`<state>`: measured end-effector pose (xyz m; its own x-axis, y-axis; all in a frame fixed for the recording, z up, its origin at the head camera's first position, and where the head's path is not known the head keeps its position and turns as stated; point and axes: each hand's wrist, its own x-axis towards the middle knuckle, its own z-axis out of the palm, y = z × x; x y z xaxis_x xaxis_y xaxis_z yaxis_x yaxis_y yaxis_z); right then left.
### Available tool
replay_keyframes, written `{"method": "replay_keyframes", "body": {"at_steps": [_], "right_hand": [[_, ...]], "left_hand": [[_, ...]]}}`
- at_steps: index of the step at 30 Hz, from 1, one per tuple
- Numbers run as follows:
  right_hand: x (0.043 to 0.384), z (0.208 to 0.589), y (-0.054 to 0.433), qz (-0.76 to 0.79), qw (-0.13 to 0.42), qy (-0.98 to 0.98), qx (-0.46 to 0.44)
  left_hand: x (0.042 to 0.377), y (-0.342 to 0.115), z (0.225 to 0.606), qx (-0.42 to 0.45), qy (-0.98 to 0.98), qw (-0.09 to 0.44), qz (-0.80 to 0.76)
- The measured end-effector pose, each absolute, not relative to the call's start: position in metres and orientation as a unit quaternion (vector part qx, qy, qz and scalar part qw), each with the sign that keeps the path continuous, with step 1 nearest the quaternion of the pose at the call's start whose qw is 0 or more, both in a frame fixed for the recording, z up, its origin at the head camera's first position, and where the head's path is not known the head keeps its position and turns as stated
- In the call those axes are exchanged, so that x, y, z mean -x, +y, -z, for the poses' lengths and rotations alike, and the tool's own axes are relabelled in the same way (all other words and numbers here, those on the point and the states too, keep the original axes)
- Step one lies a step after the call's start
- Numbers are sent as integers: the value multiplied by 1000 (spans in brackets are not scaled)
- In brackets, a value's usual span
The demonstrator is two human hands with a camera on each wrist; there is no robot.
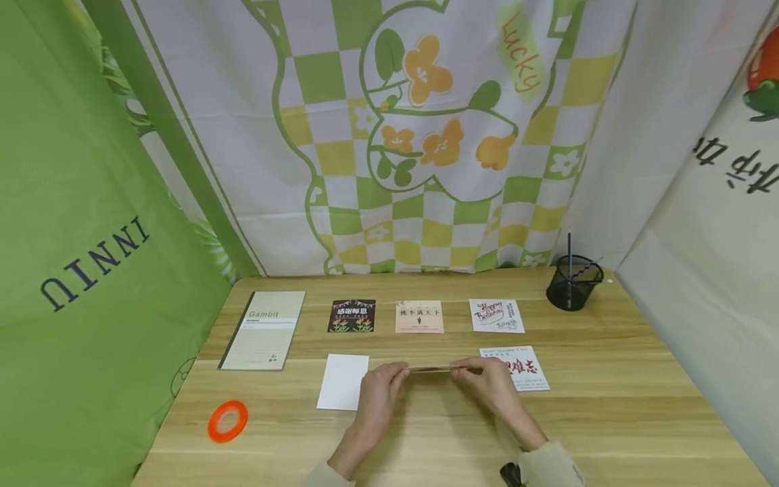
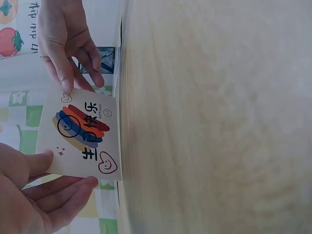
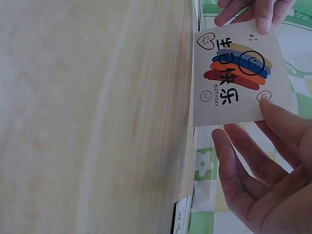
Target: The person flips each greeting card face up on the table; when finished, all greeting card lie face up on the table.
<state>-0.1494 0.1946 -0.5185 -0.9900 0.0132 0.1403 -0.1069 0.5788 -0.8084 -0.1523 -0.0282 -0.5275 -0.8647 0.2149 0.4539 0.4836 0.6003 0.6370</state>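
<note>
A square birthday card (image 2: 78, 161) with rainbow stripes, smiley faces and hearts is held upright between both hands; the head view shows it nearly edge-on. My left hand (image 1: 379, 396) pinches one side of it, thumb on the printed face and fingers behind. At the opposite side my right hand (image 1: 491, 391) pinches it near a corner, its other fingers spread loosely in the right wrist view. Beside the left hand lies a blank white card (image 1: 341, 382). A white card with red characters (image 1: 528, 370) lies partly hidden behind the right hand.
Along the back of the wooden table (image 1: 438, 453) lie a notebook (image 1: 262, 331), a black card (image 1: 352, 316), a pink card (image 1: 420, 316) and a Happy Birthday card (image 1: 496, 316). A mesh pen holder (image 1: 572, 287) stands back right; an orange tape roll (image 1: 211, 426) lies front left.
</note>
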Motion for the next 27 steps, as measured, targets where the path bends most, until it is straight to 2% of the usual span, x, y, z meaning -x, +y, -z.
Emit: {"method": "replay_keyframes", "body": {"at_steps": [11, 17, 27], "right_hand": [[150, 521, 195, -453, 63, -889, -2], [149, 519, 197, -459, 48, -887, 4], [146, 517, 198, -458, 60, -887, 9]], "left_hand": [[154, -30, 522, 171, -864, 155, 447], [154, -29, 518, 141, -865, 125, 466], [156, -30, 517, 97, -855, 74, 505]]}}
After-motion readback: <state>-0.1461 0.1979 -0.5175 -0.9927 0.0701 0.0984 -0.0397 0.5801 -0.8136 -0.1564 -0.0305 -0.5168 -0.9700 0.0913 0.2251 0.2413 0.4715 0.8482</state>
